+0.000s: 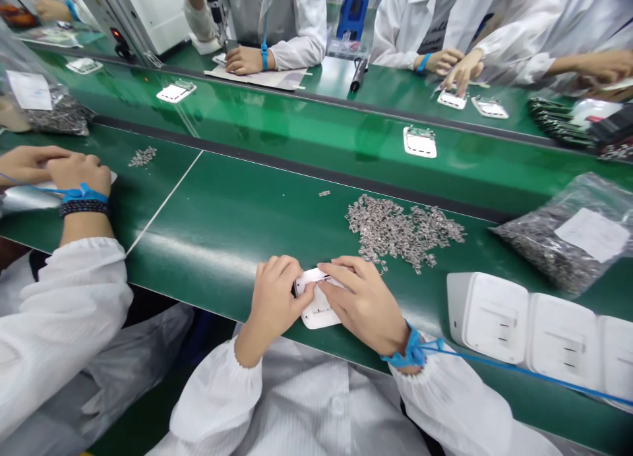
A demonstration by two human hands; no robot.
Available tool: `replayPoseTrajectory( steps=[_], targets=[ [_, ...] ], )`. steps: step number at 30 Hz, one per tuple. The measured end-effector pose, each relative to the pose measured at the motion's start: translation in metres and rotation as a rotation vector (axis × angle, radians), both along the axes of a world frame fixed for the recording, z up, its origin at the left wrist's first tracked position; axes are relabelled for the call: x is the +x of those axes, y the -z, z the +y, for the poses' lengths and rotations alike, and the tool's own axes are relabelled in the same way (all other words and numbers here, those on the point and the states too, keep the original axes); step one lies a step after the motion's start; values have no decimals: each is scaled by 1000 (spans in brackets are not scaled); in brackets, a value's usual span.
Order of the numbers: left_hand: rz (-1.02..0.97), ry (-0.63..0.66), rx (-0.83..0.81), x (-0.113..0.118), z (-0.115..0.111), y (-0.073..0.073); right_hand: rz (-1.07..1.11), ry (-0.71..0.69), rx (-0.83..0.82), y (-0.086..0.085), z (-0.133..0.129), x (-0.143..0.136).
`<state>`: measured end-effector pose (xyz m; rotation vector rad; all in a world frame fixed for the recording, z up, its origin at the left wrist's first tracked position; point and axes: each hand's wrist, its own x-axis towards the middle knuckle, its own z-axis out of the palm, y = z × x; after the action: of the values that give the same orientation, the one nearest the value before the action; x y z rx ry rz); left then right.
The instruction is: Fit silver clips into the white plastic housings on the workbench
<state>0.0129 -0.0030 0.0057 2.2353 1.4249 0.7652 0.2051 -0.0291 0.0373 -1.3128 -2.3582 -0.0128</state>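
Observation:
A white plastic housing (321,317) with rounded corners lies at the front edge of the green bench. My left hand (277,294) is closed around its left side, with the thumb on the inner face. From the right, my right hand (363,301) reaches over the housing, its fingers bent and pressed at the upper part and inner face. Any small part under these fingertips is hidden. Just beyond my right hand lies a loose pile of small metal pieces (395,228). A blue wrist strap (413,347) with a cord circles my right wrist.
White housings with slots (564,337) stand in a row at right, before a clear bag of metal parts (558,238). A green conveyor belt (297,130) carries white housings beyond a dark rail. A co-worker's hands (74,172) work at left; other people sit opposite.

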Motion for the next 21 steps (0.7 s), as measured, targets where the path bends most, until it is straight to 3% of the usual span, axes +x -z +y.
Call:
replayPoseTrajectory(
  steps=[7,12,14,18,21],
  targets=[
    [97,-14,141,7,-8,-3,81,16,24,5,-4,-5],
    [145,-5,154,1,-7,-7,332,26,18,-3,-13,2],
    [187,-19,168,-16,-1,-7,380,169,104,-5,-17,17],
    [257,-214,258,-66,18,-5,153,566,176,10,-27,59],
    [245,-421,394,-82,25,-7,99,564,77,26,-31,73]
  ],
)
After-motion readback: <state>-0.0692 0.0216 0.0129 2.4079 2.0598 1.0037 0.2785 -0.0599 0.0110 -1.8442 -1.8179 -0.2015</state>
